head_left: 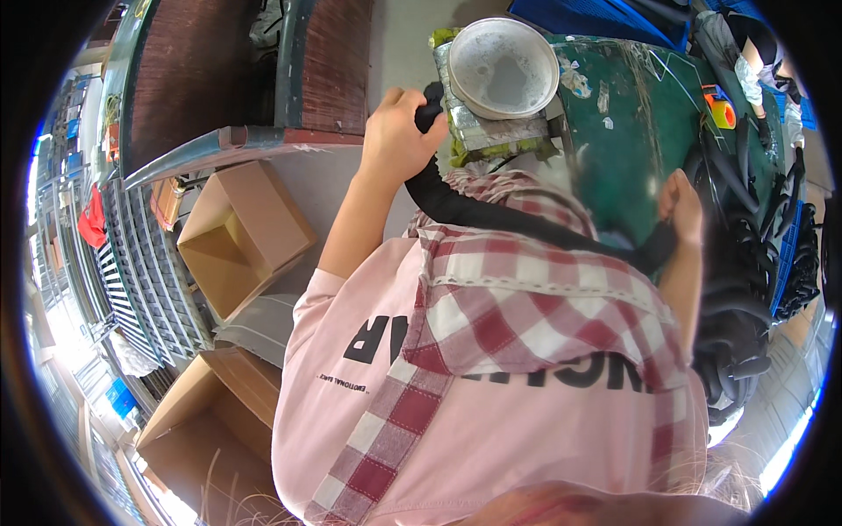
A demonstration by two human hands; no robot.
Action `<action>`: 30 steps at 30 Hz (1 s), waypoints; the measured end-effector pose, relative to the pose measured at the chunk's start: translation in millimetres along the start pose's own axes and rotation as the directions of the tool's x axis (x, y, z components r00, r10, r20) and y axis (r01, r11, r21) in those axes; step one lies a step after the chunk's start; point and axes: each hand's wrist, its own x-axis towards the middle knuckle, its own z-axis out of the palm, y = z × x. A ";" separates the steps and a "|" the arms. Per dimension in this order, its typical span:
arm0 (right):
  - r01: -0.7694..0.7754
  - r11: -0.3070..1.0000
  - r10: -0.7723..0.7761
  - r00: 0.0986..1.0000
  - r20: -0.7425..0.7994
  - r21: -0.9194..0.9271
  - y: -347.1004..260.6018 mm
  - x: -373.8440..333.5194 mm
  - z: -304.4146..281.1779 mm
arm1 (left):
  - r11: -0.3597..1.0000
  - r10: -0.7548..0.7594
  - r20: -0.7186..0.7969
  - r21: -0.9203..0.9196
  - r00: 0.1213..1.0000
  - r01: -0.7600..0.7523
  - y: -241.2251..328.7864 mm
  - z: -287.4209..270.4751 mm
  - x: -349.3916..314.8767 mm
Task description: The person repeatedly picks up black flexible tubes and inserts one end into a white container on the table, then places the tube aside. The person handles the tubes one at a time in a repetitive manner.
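A long black foam-like tube (500,215) sags across the front of my checked apron, from one hand to the other. My left hand (399,131) is closed round its upper left end, beside the white bucket. At the other end my right hand (682,209) is bent with curled fingers at the tube, slightly blurred. The white bucket (465,74) holds cloudy, foamy liquid and stands on a silvery, yellow-edged padded block (487,136) at the edge of the green table (623,114).
On the table's right lies an orange tape roll (723,114). A large heap of black tubes (732,307) hangs at my right. Open cardboard boxes (263,219) stand at my left, below a brown-topped bench (202,70). Another person's gloved hand (750,79) shows at the far right.
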 end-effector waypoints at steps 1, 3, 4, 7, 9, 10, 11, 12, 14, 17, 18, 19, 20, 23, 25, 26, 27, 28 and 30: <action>0.003 1.000 -0.003 1.000 0.021 -0.001 2.3 2.1 -5.5 | 1.000 -0.011 0.037 -0.006 0.999 0.011 -3.8 1.7 -2.0; 0.092 0.991 -0.093 0.996 -0.003 -0.096 -4.9 1.1 -6.4 | 0.986 -0.028 0.034 -0.166 0.999 0.033 -11.2 4.3 -3.0; 0.134 0.980 -0.138 0.990 -0.012 -0.144 -11.3 -0.3 -7.2 | 0.948 -0.040 -0.004 -0.315 0.999 0.037 -14.0 5.0 -2.6; 0.196 0.944 -0.230 0.968 -0.104 -0.267 -29.4 -7.9 -9.1 | 0.767 -0.095 -0.005 -0.638 0.995 0.070 -15.9 15.4 -6.9; 0.283 0.624 -0.459 0.887 -0.049 -0.729 -37.5 -3.6 -27.9 | 0.720 -0.095 0.070 -0.684 0.993 0.118 -7.2 19.5 -5.9; 0.272 0.546 -0.501 0.864 -0.048 -0.792 -40.1 0.2 -33.0 | 0.681 -0.096 0.137 -0.713 0.986 0.166 4.3 18.9 -6.1; 0.222 0.439 -0.531 0.846 -0.052 -0.870 -44.8 1.8 -33.9 | 0.748 -0.077 0.169 -0.642 0.983 0.169 7.7 20.3 -4.6; 0.165 0.326 -0.560 0.827 -0.050 -0.931 -51.6 3.6 -35.1 | 0.808 -0.062 0.201 -0.566 0.978 0.167 12.6 20.1 -2.7; 0.152 0.320 -0.557 0.829 -0.055 -0.935 -65.7 7.1 -41.2 | 0.774 -0.052 0.145 -0.620 0.988 0.132 22.1 16.2 2.6; 0.170 0.400 -0.564 0.820 -0.096 -0.901 -66.4 10.5 -35.2 | 0.679 -0.028 0.067 -0.731 0.997 0.068 25.9 -0.1 21.4; 0.187 0.436 -0.557 0.825 -0.101 -0.880 -60.5 13.2 -26.2 | 0.806 0.102 -0.066 -0.579 0.993 -0.122 12.1 -4.5 31.9; 0.198 0.496 -0.526 0.843 -0.111 -0.846 -55.4 12.2 -12.6 | 0.787 0.051 -0.054 -0.612 0.997 -0.074 4.3 -9.1 36.8; 0.149 0.550 -0.411 0.905 -0.111 -0.822 -57.2 7.5 3.3 | 0.762 0.002 -0.036 -0.647 0.999 -0.025 3.6 -16.5 43.8; 0.273 0.549 -0.444 0.896 0.001 -0.790 -30.9 8.7 13.2 | 0.747 -0.102 0.119 -0.646 0.988 0.155 0.4 -35.2 57.7; 0.295 0.605 -0.433 0.902 0.005 -0.739 -20.4 -4.5 16.5 | 0.775 -0.062 0.143 -0.617 0.988 0.138 2.4 -31.4 54.7; 0.305 0.613 -0.453 0.891 -0.009 -0.729 -5.7 -8.7 12.2 | 0.788 -0.044 0.153 -0.602 0.987 0.128 3.6 -28.5 51.7; 0.319 0.620 -0.477 0.879 -0.021 -0.717 14.4 -8.7 4.3 | 0.785 -0.059 0.178 -0.600 0.982 0.156 2.5 -22.7 46.0; 0.329 0.625 -0.496 0.867 -0.035 -0.707 24.5 -10.7 -0.3 | 0.766 -0.039 0.165 -0.628 0.986 0.136 2.6 -16.9 40.8; 0.193 0.772 -0.354 0.922 -0.157 -0.606 23.3 -23.5 5.7 | 0.717 -0.087 0.159 -0.675 0.983 0.173 8.9 -8.6 29.6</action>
